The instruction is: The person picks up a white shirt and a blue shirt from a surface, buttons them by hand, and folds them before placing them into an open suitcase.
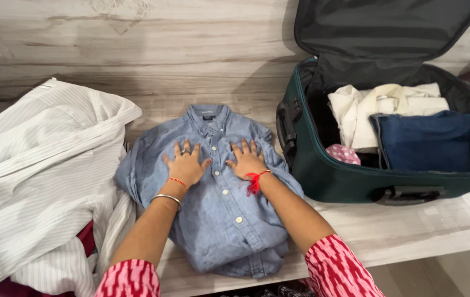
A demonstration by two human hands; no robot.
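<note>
Far left we see a heap of white cotton garments with fine grey stripes (37, 176), slumped loosely over the pale wood-grain desk (400, 231), with a strip of dark red cloth (83, 236) peeking out beneath it. Next along, a folded light-blue chambray button-up shirt (218, 214) lies front-up on the desk, collar away from us and white buttons running down the middle. The left hand (186, 164) is spread flat on the shirt's chest, fingers splayed, gripping nothing, with a ring, an orange thread and a silver bangle on that arm. The right hand (247, 161) sits just across the button line, also open and pressing palm-down, a red thread tied at the wrist. With both palms laid flat like that, it looks to us as though they are pinning the fold down. Both sleeves are pink-and-white patterned. To the right, just beside the shirt, a dark green soft-sided suitcase (334, 181) lies open with its lid tipped back against the wall; inside are folded cream clothes (389, 104), a navy folded piece (427, 140) and a small pink dotted item (344, 153).
</note>
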